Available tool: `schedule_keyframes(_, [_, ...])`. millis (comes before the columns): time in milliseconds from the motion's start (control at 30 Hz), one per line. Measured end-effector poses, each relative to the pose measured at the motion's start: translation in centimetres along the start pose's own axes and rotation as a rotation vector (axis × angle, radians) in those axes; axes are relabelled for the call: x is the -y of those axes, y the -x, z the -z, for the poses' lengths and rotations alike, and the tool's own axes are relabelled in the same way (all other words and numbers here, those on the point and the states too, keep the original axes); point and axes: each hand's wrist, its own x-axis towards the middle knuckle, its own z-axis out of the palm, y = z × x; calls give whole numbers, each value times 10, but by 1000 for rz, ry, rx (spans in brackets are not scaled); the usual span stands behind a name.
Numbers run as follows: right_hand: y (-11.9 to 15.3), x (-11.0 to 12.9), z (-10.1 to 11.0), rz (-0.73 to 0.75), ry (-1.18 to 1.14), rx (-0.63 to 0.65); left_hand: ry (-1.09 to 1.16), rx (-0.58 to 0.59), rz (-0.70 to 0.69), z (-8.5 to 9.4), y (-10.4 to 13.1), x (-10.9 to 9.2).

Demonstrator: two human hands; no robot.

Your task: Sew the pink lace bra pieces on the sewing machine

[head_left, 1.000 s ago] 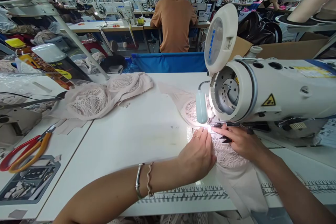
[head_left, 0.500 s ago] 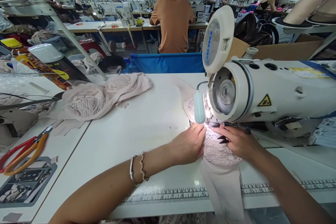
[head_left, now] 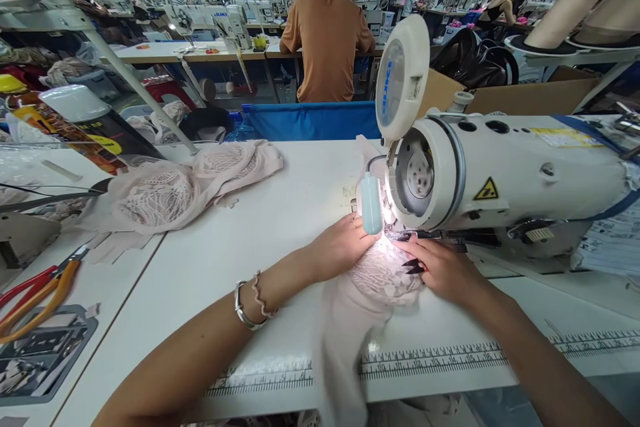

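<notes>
Pale pink lace fabric lies under the needle area of a white sewing machine, and its plain end hangs over the table's front edge. My left hand lies on the fabric's left side, its fingertips close to the lit needle area beside a pale green lamp. On the right, my right hand holds small black-bladed snips in its curled fingers, while its forefinger reaches onto the lace by the needle. The needle itself is lost in the glare.
A second lace piece lies at the left, near a spray can. Orange and red-handled pliers and a grey tray are at the far left. A printed ruler runs along the front edge. A person sits ahead.
The fabric has turned, its hanging end swinging left and its far end showing behind the lamp. My left hand has flattened and shifted left. The view has moved slightly right.
</notes>
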Motion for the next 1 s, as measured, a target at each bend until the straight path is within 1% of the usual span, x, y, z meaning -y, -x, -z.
schedule_keyframes(67, [-1,2,0,-4,-27,1,-18,-27,20,-2,-3,-13])
schedule_keyframes(167, [-1,2,1,-11,-65,2,96,-49,60,-10,-3,-36])
schedule_keyframes(233, [1,0,3,-21,-74,2,123,-14,75,-12,-1,-44])
schedule_keyframes(267, [2,0,4,-30,-74,-1,118,18,77,-12,0,-45])
schedule_keyframes(367, [3,-1,8,-25,-82,-15,156,102,62,-7,3,-41])
schedule_keyframes(433, [1,1,11,20,-97,-26,207,120,60,-4,3,-36])
schedule_keyframes(567, [-6,5,14,194,-112,-71,250,100,82,-4,3,-30])
schedule_keyframes(667, [-8,4,13,275,-90,-121,265,71,25,-6,2,-24])
schedule_keyframes(767, [-6,2,11,262,-48,-137,249,86,-18,-4,2,-14])
schedule_keyframes(933, [-6,2,10,221,-45,-69,192,103,8,-1,2,-2])
schedule_keyframes(1000, [-7,4,10,223,-17,-76,152,96,24,-2,1,-2])
